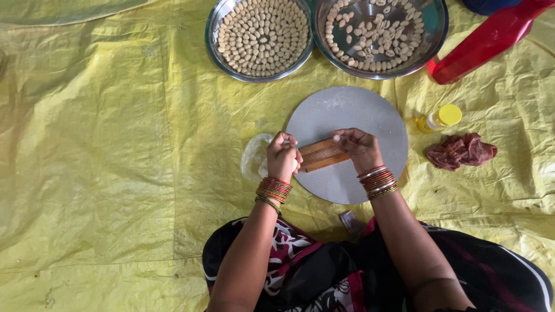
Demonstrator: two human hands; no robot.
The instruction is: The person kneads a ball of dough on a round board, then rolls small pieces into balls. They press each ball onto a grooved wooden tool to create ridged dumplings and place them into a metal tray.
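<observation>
Both hands work at a small ridged wooden board (322, 154), rectangular, brown, with fine parallel grooves along its length. The left hand (282, 159) is curled nearly closed against the board's left end, fingers folded in; whether anything sits inside the curl cannot be told. The right hand (359, 147) lies over the board's right end, fingers bent and pressing down on the top edge, holding it steady. Stacks of red and gold bangles ring both wrists.

The board lies tilted on a round flat grey disc (370, 115), smooth and matte with a faint dusting, directly beneath the hands. Just left of the left hand, partly off the disc, is a crumpled clear plastic bag (254, 156).

Beyond the hands stand two shallow round steel trays. The one ahead of the left hand (215, 26) is filled with small pale ridged dough shells set in tight concentric rings. The one ahead of the right hand (436, 29) holds the same shells scattered loosely, with bare shiny metal showing.

Right of the right hand stands a small bottle with a yellow cap (440, 118); further right lies a crumpled reddish-brown cloth (461, 151). Ahead and to the right lies a glossy red plastic object (491, 37), its kind unclear.

Everything lies on a wrinkled yellow plastic sheet (104, 144).
</observation>
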